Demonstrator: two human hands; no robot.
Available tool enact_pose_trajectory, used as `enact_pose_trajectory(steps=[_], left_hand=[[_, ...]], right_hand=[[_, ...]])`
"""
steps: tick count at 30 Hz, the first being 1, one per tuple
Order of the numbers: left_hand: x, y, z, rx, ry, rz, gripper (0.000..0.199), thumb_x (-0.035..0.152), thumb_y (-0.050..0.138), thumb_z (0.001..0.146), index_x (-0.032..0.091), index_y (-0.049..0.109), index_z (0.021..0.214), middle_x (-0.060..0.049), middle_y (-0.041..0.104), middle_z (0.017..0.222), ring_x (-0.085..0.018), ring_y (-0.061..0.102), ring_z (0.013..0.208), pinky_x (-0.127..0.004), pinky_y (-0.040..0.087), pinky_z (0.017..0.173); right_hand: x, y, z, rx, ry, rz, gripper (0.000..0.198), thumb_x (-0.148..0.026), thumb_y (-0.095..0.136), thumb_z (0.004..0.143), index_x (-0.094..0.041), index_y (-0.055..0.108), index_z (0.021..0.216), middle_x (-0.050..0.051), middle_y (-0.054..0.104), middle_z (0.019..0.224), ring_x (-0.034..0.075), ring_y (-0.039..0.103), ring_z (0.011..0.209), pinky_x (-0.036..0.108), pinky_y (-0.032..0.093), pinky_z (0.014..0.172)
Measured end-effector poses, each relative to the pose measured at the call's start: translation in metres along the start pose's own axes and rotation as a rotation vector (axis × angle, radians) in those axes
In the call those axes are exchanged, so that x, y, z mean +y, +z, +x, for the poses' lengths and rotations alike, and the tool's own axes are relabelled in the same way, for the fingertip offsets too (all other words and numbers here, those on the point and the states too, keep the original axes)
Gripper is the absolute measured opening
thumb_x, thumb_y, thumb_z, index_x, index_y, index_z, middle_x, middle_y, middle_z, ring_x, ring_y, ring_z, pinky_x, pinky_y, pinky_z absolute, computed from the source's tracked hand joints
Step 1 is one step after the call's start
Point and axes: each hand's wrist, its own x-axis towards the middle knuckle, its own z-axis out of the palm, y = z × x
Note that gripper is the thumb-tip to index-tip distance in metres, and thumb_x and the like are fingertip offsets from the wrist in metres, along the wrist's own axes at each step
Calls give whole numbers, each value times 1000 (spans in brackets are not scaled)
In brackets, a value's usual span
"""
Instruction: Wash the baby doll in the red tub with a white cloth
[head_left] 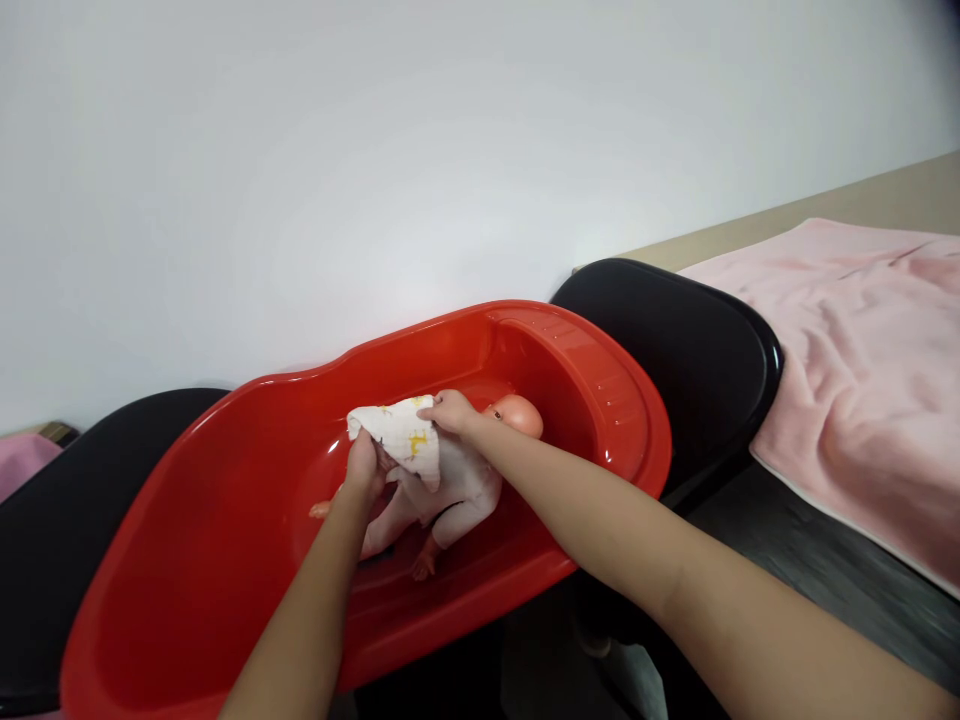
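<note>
A baby doll (469, 488) in pale clothing lies in a red baby bathtub (202, 510), its head toward the right end. Over the doll's body, a white washcloth (405, 430) with yellow figures is stretched between my two hands. My right hand (450, 412) pinches the cloth's upper right corner, close to the doll's head. The cloth's left side is gripped by my left hand (365, 465), whose fingers are partly hidden under it. My right forearm covers part of the doll's head and chest.
The tub stands against a white wall (420, 150), between a black padded seat (675, 350) on the right and another black seat (90, 520) on the left. A pink blanket (870, 370) drapes over a surface at the right.
</note>
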Motion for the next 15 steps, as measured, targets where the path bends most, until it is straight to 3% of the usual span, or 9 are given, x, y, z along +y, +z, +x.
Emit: enact_pose_trajectory(steps=[7,12,15], left_hand=[[3,-1,-5,10,-58,37,45,47,44,102,16,67,125,-16,77,108,-28,77,90,-40,63,78],[4,-2,-4,-20,-80,93,48,49,38,103,18,64,130,-14,77,108,-26,77,80,-43,63,76],[1,-4,-2,-10,-77,101,49,52,38,104,17,64,127,-14,77,103,-25,76,75,-42,63,73]], right_hand=[[-7,-7,-3,131,-9,-53,9,-18,69,83,-19,66,91,1,70,91,12,58,75,23,41,68],[-23,-28,-19,223,-261,-373,12,-21,57,92,-20,69,92,6,72,96,17,59,83,28,39,72],[-28,-35,-20,214,-259,-393,16,-23,54,95,-20,70,94,7,73,97,18,61,84,29,39,73]])
